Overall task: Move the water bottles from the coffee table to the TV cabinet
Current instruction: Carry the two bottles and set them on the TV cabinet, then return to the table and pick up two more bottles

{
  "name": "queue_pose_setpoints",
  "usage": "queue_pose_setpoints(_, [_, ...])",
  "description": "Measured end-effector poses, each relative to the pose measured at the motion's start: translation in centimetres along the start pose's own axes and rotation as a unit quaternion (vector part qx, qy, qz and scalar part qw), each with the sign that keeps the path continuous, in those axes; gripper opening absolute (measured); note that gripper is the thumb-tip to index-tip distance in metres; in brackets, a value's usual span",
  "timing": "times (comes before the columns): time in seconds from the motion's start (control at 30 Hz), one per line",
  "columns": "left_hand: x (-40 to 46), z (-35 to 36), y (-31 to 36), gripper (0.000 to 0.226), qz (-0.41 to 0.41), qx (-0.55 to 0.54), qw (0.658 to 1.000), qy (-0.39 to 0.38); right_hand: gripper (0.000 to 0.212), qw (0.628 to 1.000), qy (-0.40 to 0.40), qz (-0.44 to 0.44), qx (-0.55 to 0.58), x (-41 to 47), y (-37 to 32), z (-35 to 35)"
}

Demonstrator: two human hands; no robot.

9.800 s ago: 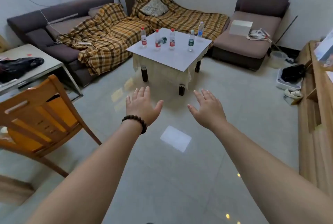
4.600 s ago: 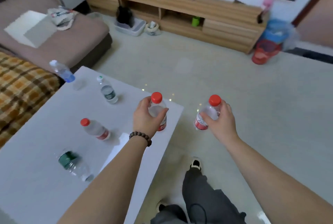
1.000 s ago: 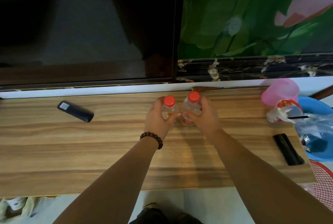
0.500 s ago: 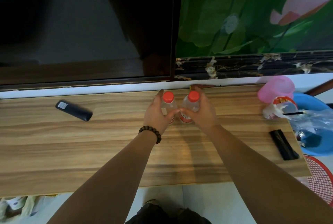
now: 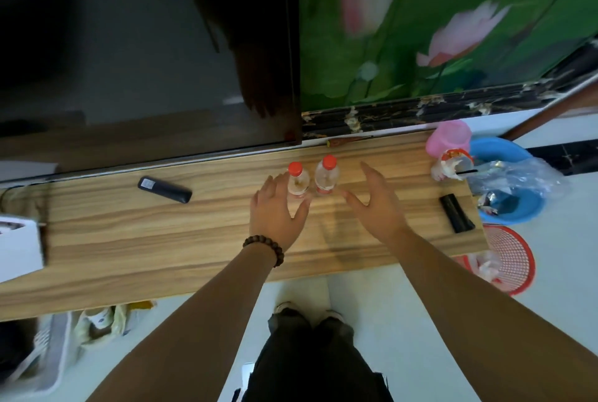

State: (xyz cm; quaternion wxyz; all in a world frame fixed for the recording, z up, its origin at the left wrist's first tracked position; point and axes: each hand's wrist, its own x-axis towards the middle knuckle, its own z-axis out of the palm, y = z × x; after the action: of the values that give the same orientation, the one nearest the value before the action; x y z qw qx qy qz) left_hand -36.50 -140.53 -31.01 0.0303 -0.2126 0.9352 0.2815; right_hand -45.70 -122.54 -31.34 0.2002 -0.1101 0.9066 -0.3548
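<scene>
Bottles stand upright side by side on the wooden tabletop of the TV cabinet: the left water bottle and the right water bottle, both clear with red caps, close together near the back edge. The left hand, with a bead bracelet on its wrist, is spread open just in front of the left water bottle, fingers apart and gripping nothing; whether a fingertip brushes the bottle is hard to tell. The right hand is open too, clear of the right water bottle and to its right, holding nothing.

Behind the bottles rises the dark TV screen, and a slim screwdriver-like tool lies along the wall. Left of the hands a black remote lies flat, well apart from them, and a white box sits at the far left. To the right lie a second black remote, a pink cup and a crumpled drink cup with a straw. Off the right end are a blue basin with a plastic bag and a red basket on the floor.
</scene>
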Motion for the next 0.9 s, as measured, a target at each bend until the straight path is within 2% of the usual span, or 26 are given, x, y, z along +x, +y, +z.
queue_pose_setpoints(0.2, [-5.7,-6.4,6.2,0.064,0.077,0.11,0.988,-0.075,0.061,0.997,0.04,-0.002,-0.073,-9.1,-2.2,-7.0])
queue_pose_setpoints(0.37, [-8.6,-7.6,10.5,0.064,0.127,0.158,0.973,-0.108,0.061,0.993,0.077,0.053,-0.074,-16.1,-1.5,-9.7])
queue_pose_setpoints(0.57, [-9.9,-7.2,15.1,0.065,0.207,0.163,0.955,-0.136,0.06,0.98,0.134,0.137,-0.054,-22.6,-0.3,-10.4])
queue_pose_setpoints(0.73, [-11.4,-5.8,18.9,0.065,0.286,0.174,0.924,-0.188,0.06,0.949,0.218,0.221,-0.043,-27.8,1.0,-11.4])
queue_pose_setpoints(0.9, [-14.8,-3.8,21.5,0.064,0.392,0.185,0.872,-0.226,0.059,0.894,0.28,0.349,-0.022,-34.1,2.2,-9.9])
